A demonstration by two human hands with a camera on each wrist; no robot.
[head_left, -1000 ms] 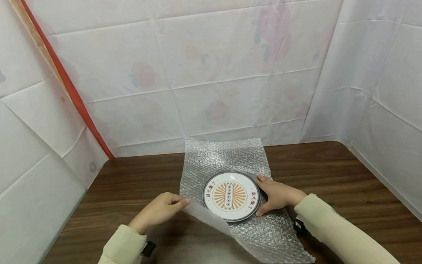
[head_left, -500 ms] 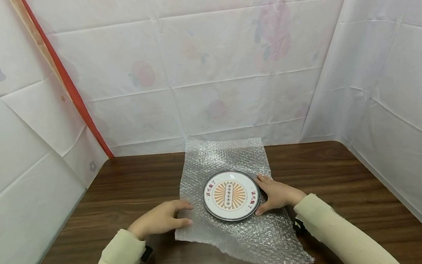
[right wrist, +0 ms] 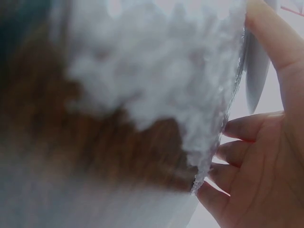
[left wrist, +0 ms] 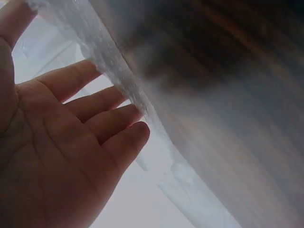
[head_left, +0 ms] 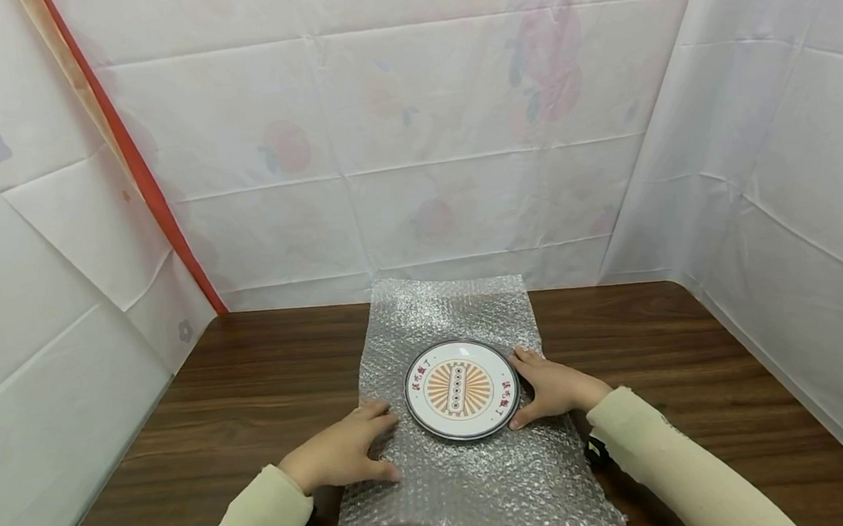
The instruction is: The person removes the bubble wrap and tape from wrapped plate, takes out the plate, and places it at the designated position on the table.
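Observation:
A round white plate (head_left: pixel 465 431) with a dark rim, an orange sunburst and red characters lies face up on a sheet of bubble wrap (head_left: pixel 479 492). My right hand (head_left: pixel 559 386) rests at its right edge, thumb and fingers spread along the rim. In the right wrist view the plate's grey underside (right wrist: pixel 257 71) shows behind that hand's fingers. My left hand (head_left: pixel 340 451) lies with fingers extended over the wrap's left edge, a little left of the plate. The left wrist view shows those fingertips (left wrist: pixel 138 130) at the wrap's edge, with nothing in the palm.
The brown wooden table (head_left: pixel 271 351) extends on both sides of the wrap. Pale patterned cloth (head_left: pixel 423 112) hangs behind it and at the sides, with a red strip (head_left: pixel 152 195) at the back left. The wrap reaches toward the table's far edge.
My left hand has let go of the wrap's lifted near-left corner, and the sheet has dropped flat. That hand then moved right and nearer onto it. The right hand and plate stayed put.

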